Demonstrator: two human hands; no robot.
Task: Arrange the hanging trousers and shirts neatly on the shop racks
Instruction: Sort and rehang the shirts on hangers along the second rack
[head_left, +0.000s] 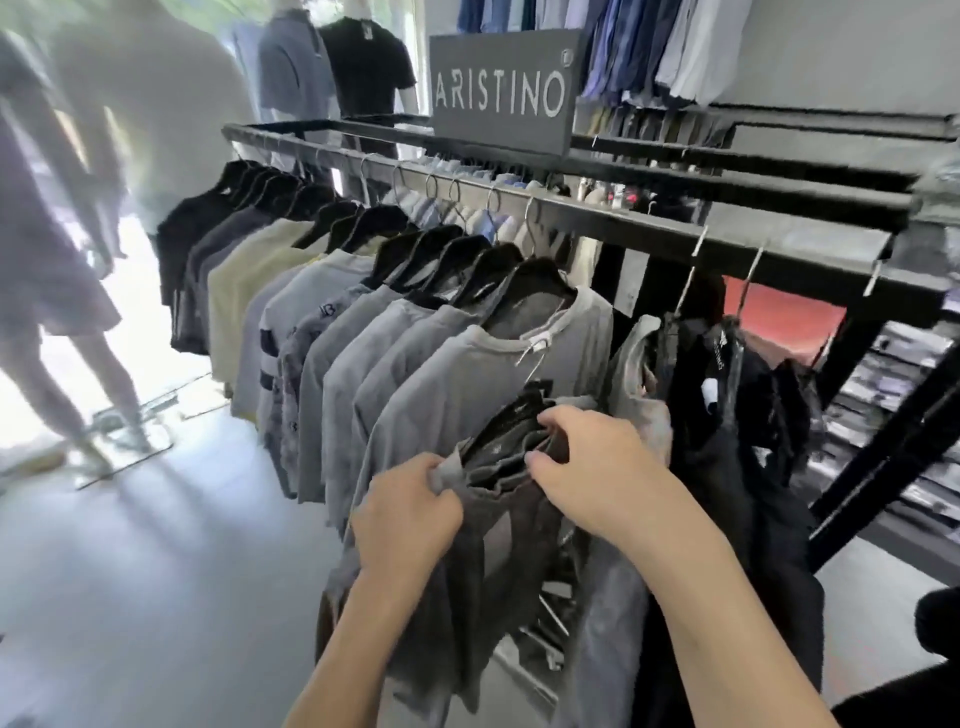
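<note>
A black metal rack (649, 221) runs from upper left to right, hung with a row of T-shirts (322, 322) on black hangers: black, beige, then several grey ones. In front of the nearest grey shirt (452, 384) I hold a dark grey garment on a hanger (509, 452), off the rail. My left hand (408, 512) pinches its left edge. My right hand (597, 467) grips its top folds near the hanger. Black garments (727, 415) hang to the right of it.
A grey ARISTINO sign (501, 91) stands on the rack top. Mannequins (337, 67) stand behind the rack, another one (62, 260) at far left on the pale floor. Blue and white shirts (649, 47) hang on the back wall. Folded stock (893, 395) lies low at right.
</note>
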